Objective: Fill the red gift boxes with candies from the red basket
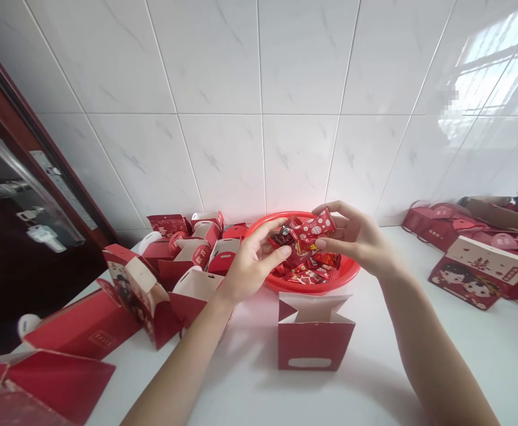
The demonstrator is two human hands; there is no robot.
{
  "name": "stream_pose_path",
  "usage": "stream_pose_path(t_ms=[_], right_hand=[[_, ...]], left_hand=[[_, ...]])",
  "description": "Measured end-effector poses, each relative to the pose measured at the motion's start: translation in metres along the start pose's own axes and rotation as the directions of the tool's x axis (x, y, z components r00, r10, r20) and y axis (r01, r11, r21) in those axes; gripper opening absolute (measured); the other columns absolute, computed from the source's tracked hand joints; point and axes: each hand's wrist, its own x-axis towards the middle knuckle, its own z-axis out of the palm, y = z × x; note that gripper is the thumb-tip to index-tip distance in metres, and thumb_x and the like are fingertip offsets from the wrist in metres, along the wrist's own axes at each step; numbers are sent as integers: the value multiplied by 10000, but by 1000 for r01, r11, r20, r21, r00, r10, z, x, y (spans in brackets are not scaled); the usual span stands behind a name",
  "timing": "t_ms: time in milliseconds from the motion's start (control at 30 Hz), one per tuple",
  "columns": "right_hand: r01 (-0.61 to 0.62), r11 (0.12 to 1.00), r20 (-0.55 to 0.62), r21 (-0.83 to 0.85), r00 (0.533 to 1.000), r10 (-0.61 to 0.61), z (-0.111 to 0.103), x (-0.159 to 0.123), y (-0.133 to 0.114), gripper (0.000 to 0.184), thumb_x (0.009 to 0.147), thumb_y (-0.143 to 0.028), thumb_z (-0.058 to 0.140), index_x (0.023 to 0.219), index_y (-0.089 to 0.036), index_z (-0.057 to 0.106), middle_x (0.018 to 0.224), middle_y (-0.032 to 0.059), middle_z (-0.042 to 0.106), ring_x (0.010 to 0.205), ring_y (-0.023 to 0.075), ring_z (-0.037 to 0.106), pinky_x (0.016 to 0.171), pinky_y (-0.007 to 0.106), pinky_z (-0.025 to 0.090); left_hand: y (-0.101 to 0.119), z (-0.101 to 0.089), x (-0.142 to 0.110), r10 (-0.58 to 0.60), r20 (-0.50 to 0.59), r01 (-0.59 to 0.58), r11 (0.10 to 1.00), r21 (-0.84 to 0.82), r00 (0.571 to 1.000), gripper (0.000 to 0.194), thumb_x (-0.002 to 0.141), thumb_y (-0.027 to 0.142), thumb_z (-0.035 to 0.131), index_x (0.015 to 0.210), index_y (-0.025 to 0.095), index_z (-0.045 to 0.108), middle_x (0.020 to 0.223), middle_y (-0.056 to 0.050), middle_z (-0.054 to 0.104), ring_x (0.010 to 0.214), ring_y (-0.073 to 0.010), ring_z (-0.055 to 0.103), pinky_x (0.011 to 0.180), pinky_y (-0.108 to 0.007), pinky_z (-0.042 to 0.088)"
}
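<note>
Watching remotely, I see my left hand (250, 263) and right hand (365, 239) gripping wrapped sweets (314, 228) above the red basket (314, 288) at centre frame, where a loose fingertip hold could spill some onto the table (236, 387).

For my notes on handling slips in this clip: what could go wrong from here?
The wrapped candies are bunched at the fingertips of the left hand and right hand, so one might slip and miss the red basket below.

The open box stands just in front of the basket, between the forearms; a sleeveless arm could bump it.

Its upright flaps might catch a hand.
</note>
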Motion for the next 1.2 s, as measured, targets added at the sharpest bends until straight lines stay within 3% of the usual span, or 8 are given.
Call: stream_pose_path(t_ms=[233,500,833,967,1100,1200], right_hand=[[23,999,53,-47,998,-20,1,-13,-14,420,839,-290,811,1191,-238,589,990,56,725,832,199,737,686,314,638],[2,1000,58,0,998,-2,4,-14,-13,380,823,-294,822,1127,-234,603,1007,54,724,831,211,753,706,341,650],[-17,997,101,75,995,10,5,-14,-11,391,803,-241,844,1109,-221,600,917,47,759,797,194,753,706,320,641],[8,999,58,33,998,-10,-2,-18,-18,374,808,-266,838,1100,-233,606,895,42,739,782,199,740,683,342,646],[59,998,45,-36,997,-57,-13,-25,-26,360,803,-277,843,1085,-244,622,865,47,733,751,208,727,666,370,647],[79,995,91,-57,993,-74,-17,-30,-29,347,804,-288,843,1078,-258,633,847,45,733,730,220,725,632,377,635]], left_hand=[[20,-2,-10,-4,54,5,1000,-24,999,400,892,376,713,1271,248,700,1250,-61,739,1239,-315,644,1010,-431,585],[23,-7,-13,11,109,-16,999,43,994,381,923,411,668,1271,262,720,1290,-62,725,1269,-317,628,1054,-443,555],[28,-10,-18,10,111,-22,994,109,994,404,947,342,625,1348,298,630,1325,-57,685,1246,-274,634,998,-375,582],[31,-17,-21,27,102,-46,982,185,994,265,922,348,655,1178,283,673,1270,-60,687,1202,-262,652,952,-355,590],[42,-23,-27,24,234,-112,921,372,972,133,912,373,668,902,271,752,1192,-51,712,1227,-275,628,957,-347,560],[51,-21,-32,-62,383,-136,873,469,922,163,914,360,656,871,307,804,1183,-37,716,1120,-257,679,856,-311,574]])
